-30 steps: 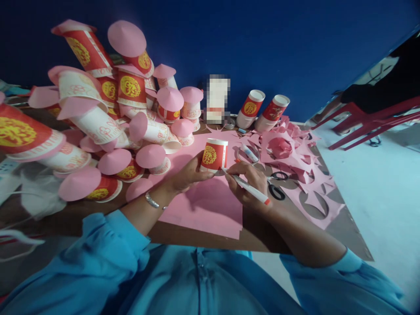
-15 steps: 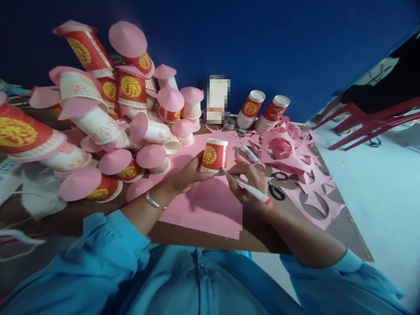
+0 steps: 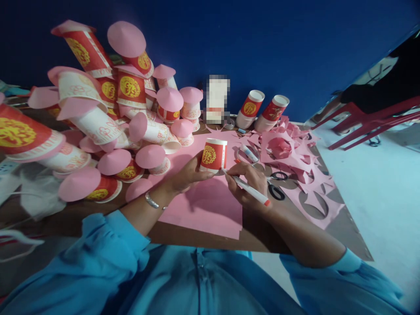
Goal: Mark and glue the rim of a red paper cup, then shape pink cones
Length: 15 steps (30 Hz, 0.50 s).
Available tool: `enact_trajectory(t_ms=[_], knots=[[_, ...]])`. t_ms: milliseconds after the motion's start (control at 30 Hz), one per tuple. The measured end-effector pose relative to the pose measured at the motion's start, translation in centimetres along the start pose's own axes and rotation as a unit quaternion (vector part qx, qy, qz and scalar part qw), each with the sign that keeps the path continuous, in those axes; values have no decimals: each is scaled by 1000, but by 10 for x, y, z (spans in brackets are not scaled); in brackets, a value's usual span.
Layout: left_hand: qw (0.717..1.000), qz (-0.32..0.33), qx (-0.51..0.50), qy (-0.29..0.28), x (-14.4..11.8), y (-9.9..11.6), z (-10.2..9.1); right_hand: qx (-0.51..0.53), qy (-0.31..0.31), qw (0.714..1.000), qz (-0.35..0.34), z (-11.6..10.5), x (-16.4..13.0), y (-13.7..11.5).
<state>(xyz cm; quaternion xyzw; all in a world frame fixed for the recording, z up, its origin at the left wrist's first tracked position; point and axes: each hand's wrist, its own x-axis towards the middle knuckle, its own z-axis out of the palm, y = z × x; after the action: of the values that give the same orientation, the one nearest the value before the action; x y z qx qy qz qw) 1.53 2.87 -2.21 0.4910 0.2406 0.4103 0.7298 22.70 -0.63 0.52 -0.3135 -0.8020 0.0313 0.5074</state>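
My left hand (image 3: 187, 176) grips a red paper cup (image 3: 214, 155) with a gold emblem and a white rim, its fingers wrapped round the cup's left side. In my right hand (image 3: 251, 181) is a white marker (image 3: 251, 191) with a red end; its tip meets the lower right part of the cup, near the rim. Any fresh mark there is too small to make out. Beneath both hands lies pink paper (image 3: 203, 210) on the brown table (image 3: 262, 238).
Decorated cups with pink paper cones (image 3: 151, 156) crowd the left. Scissors (image 3: 277, 191), a glue stick (image 3: 250, 154) and pink scraps (image 3: 305, 175) lie to the right. Two stacks of cups (image 3: 252, 105) stand by the blue wall (image 3: 183, 35). A red chair (image 3: 357, 122) with a seated person is beyond.
Almost nothing differs. The cup and both hands hold the same pose, and the marker tip stays at the cup's lower edge; the whole view has shifted very slightly.
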Motion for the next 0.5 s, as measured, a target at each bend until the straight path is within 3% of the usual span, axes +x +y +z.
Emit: enact_trajectory(t_ms=[200,500], knots=[[1000,3,-8,-3,0,0,1,-2,23,1000,-18,2,-1,2],[1000,4,4,3,0,-2,-2,17,-4,1000,-7,-1,2,-1]])
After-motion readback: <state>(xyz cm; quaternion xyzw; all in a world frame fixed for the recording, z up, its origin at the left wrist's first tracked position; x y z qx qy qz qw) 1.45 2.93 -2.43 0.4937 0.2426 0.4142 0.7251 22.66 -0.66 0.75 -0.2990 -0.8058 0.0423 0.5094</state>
